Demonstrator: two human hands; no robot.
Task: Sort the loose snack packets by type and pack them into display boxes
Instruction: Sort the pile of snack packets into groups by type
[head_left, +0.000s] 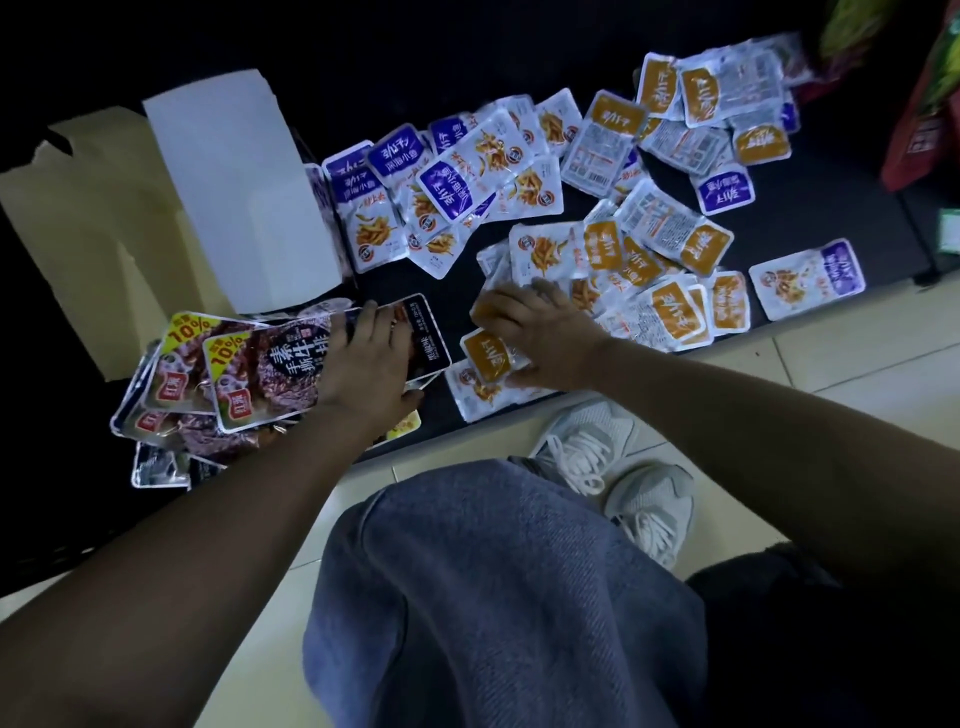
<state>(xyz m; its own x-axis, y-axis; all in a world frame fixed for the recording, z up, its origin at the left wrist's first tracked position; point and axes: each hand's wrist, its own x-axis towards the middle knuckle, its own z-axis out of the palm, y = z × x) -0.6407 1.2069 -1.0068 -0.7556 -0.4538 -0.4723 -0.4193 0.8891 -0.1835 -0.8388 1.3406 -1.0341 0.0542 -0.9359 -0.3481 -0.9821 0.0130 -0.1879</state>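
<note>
Flagging risks first. The orange packets (670, 306) at 1–2 o'clock overlap loosely, and several lie back-side up, so only white print shows. A purple packet (810, 278) sits at the pile's 3 o'clock edge, so a broad rake could drag the wrong type along. The purple packets (447, 182) at 12 o'clock are just beside the pile too.

The dark beef packets (270, 369) at 9 o'clock are fanned, not squared. They look like glossy foil, so they'll likely slide apart if lifted from the top only. A few orange ones hang at the near lip of the dark shelf (452, 291), and a nudge would put them on the tiled floor (831, 338).

The white display box (244, 192) at 10–11 o'clock is open with its flap up (nothing visible inside from here).

The left grip (366, 364) reaches forward with the palm down. Its fingers are straight across the beef stack, pressing, and the thumb is at the near edge. The right grip (540, 332) is palm down on the orange pile with bent fingers. It's blurred, so I can't tell whether it's pinching a packet.
</note>
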